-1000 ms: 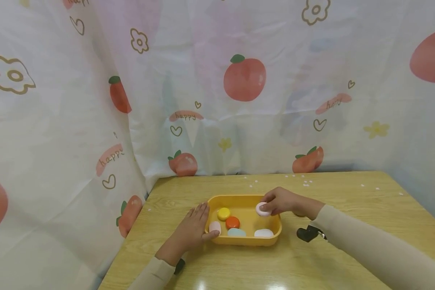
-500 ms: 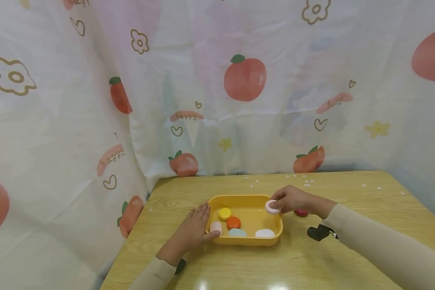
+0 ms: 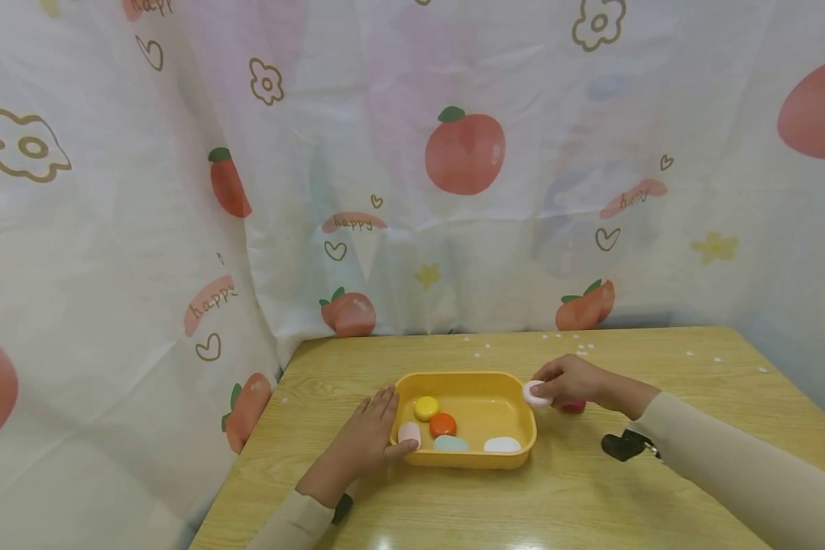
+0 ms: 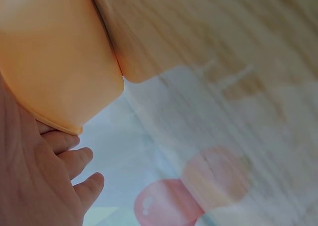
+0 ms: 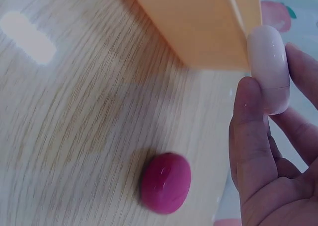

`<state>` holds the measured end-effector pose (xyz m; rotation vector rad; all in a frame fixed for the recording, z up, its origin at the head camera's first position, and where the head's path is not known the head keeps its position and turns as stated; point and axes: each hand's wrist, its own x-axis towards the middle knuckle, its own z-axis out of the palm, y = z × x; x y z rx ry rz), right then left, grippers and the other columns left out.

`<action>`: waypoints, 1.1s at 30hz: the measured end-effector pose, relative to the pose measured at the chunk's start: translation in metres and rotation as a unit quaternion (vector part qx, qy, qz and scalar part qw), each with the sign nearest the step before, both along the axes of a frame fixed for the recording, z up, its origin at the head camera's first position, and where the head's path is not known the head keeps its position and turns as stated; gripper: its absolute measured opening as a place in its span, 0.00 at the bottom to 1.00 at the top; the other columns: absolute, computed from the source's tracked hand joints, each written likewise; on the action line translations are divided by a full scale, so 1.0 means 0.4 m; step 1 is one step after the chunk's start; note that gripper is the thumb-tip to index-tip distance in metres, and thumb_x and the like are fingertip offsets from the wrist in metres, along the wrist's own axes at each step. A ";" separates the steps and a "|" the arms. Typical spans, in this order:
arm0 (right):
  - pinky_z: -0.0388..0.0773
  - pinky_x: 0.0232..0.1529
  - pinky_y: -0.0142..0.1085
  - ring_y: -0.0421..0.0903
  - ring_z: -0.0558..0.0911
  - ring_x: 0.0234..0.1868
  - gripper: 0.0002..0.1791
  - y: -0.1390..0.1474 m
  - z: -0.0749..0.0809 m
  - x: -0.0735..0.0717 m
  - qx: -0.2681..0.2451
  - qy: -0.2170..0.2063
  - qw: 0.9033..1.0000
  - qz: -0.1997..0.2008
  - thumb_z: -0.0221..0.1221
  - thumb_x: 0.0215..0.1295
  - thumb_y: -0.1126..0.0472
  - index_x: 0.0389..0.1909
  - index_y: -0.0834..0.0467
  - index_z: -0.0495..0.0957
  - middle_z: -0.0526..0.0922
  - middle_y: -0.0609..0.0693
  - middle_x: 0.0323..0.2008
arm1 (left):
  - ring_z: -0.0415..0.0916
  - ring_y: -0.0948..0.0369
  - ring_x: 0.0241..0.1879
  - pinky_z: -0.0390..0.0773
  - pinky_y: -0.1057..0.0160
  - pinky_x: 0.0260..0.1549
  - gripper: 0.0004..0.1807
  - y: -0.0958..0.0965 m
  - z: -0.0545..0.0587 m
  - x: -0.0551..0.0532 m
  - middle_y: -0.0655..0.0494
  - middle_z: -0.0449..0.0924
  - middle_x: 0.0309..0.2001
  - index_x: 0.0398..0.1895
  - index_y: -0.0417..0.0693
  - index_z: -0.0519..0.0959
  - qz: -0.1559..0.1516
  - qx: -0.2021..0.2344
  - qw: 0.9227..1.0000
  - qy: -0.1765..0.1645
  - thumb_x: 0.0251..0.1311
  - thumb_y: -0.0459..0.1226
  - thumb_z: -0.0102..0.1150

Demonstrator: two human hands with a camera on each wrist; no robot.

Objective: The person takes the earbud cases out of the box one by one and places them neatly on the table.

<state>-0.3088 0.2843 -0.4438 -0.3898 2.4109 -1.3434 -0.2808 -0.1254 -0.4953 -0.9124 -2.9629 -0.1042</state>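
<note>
My right hand (image 3: 572, 382) pinches a pale pink round disc (image 3: 535, 393) between thumb and fingers, level with the right rim of a yellow tray (image 3: 469, 458). In the right wrist view the disc (image 5: 269, 67) is glossy and thick, with a fine seam. Along the tray's left rim lies my left hand (image 3: 363, 439), fingers straight and thumb over the near left corner. Inside the tray are a yellow disc (image 3: 426, 409), an orange disc (image 3: 443, 425), a light pink piece (image 3: 409, 435), a pale blue-green piece (image 3: 450, 443) and a white piece (image 3: 502, 444). The near wall partly hides the last three.
A magenta rounded piece (image 5: 165, 183) lies on the wooden table (image 3: 454, 508) right of the tray, partly behind my right hand in the head view. Small white bits (image 3: 581, 351) are scattered near the far edge. A printed curtain (image 3: 399, 168) hangs behind and to the left.
My right hand has carried the pale pink disc rightward, from over the tray's inside to its right rim. The magenta piece has come into sight. My left hand has stayed put.
</note>
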 end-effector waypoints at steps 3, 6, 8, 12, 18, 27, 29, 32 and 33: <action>0.81 0.41 0.43 0.47 0.81 0.38 0.22 0.018 -0.004 -0.001 0.004 -0.004 1.000 -0.011 0.64 0.64 0.56 0.51 0.69 0.78 0.82 0.53 0.38 | 0.42 0.51 0.75 0.47 0.47 0.69 0.56 0.000 0.000 0.001 0.44 0.43 0.77 0.76 0.36 0.47 0.000 0.001 1.000 -0.002 0.62 0.73 0.27; 0.81 0.43 0.44 0.48 0.81 0.39 0.23 0.033 -0.005 -0.004 0.007 -0.011 1.000 -0.019 0.64 0.64 0.56 0.52 0.70 0.78 0.82 0.53 0.40 | 0.42 0.51 0.75 0.47 0.47 0.69 0.56 -0.001 0.001 0.000 0.44 0.43 0.77 0.76 0.35 0.47 -0.001 0.001 1.000 0.000 0.62 0.73 0.27; 0.81 0.44 0.44 0.48 0.81 0.40 0.24 0.041 -0.006 -0.005 0.006 -0.015 1.000 -0.020 0.64 0.65 0.56 0.52 0.70 0.77 0.81 0.54 0.40 | 0.42 0.51 0.75 0.48 0.47 0.69 0.56 -0.002 0.001 -0.001 0.44 0.43 0.76 0.76 0.35 0.47 -0.001 0.002 1.000 0.002 0.62 0.73 0.27; 0.80 0.45 0.44 0.48 0.82 0.41 0.24 0.057 -0.013 -0.008 0.001 -0.026 0.999 -0.028 0.63 0.65 0.56 0.53 0.72 0.76 0.82 0.54 0.40 | 0.41 0.52 0.75 0.47 0.48 0.69 0.56 -0.003 -0.002 -0.003 0.45 0.43 0.77 0.76 0.36 0.47 0.000 0.004 1.000 0.002 0.62 0.73 0.26; 0.81 0.44 0.44 0.48 0.82 0.38 0.24 0.091 -0.038 -0.015 -0.006 -0.029 0.998 -0.049 0.64 0.65 0.56 0.52 0.72 0.77 0.83 0.53 0.38 | 0.41 0.52 0.75 0.47 0.48 0.69 0.57 -0.002 -0.006 -0.005 0.46 0.42 0.77 0.76 0.37 0.47 0.000 0.005 1.000 0.000 0.61 0.74 0.24; 0.81 0.44 0.44 0.47 0.82 0.39 0.25 0.133 -0.054 -0.021 -0.014 -0.030 0.997 -0.077 0.64 0.64 0.56 0.52 0.73 0.76 0.83 0.52 0.38 | 0.42 0.52 0.75 0.47 0.47 0.69 0.55 0.000 -0.005 -0.004 0.45 0.43 0.77 0.76 0.36 0.48 -0.002 -0.002 1.000 0.006 0.63 0.72 0.28; 0.81 0.44 0.45 0.46 0.82 0.39 0.26 0.139 -0.056 -0.021 -0.015 -0.034 0.996 -0.080 0.64 0.64 0.56 0.52 0.74 0.76 0.83 0.52 0.38 | 0.42 0.52 0.75 0.47 0.48 0.69 0.55 0.001 -0.004 -0.003 0.45 0.43 0.77 0.76 0.36 0.48 -0.001 -0.004 1.000 0.005 0.63 0.72 0.28; 0.81 0.44 0.45 0.46 0.82 0.39 0.26 0.149 -0.059 -0.021 -0.017 -0.037 0.996 -0.085 0.64 0.64 0.57 0.53 0.75 0.75 0.83 0.53 0.39 | 0.42 0.52 0.75 0.47 0.48 0.69 0.54 0.001 -0.003 -0.003 0.45 0.43 0.77 0.76 0.36 0.48 -0.001 -0.002 1.000 0.005 0.63 0.72 0.29; 0.81 0.44 0.45 0.46 0.82 0.39 0.26 0.154 -0.061 -0.022 -0.018 -0.037 0.995 -0.087 0.64 0.64 0.56 0.53 0.75 0.75 0.82 0.53 0.39 | 0.42 0.52 0.75 0.47 0.47 0.69 0.54 0.001 -0.003 -0.003 0.45 0.43 0.77 0.76 0.36 0.48 -0.002 -0.002 1.000 0.005 0.63 0.72 0.29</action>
